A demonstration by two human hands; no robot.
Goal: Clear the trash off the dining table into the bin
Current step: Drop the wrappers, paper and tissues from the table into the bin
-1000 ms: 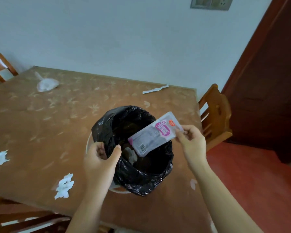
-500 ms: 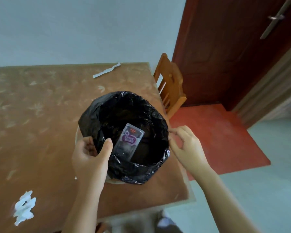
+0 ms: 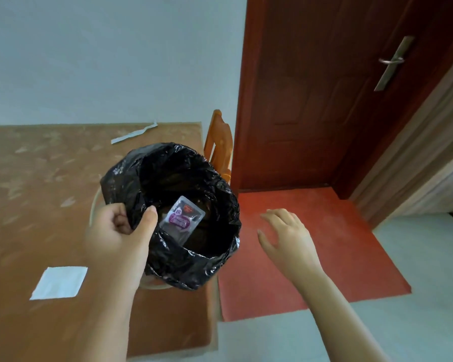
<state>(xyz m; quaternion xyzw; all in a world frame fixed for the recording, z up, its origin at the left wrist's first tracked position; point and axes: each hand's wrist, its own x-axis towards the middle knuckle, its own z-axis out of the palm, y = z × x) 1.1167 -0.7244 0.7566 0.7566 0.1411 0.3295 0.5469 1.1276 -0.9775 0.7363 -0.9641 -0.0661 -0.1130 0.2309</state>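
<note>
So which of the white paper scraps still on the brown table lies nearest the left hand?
The flat square white paper, just left of the left hand at the near edge. The long torn white strip lies far off by the wall.

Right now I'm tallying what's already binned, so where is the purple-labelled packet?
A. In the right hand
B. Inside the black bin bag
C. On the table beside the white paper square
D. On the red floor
B: the packet lies inside the black bin bag, whose edge the left hand pinches; the right hand is empty.
</note>
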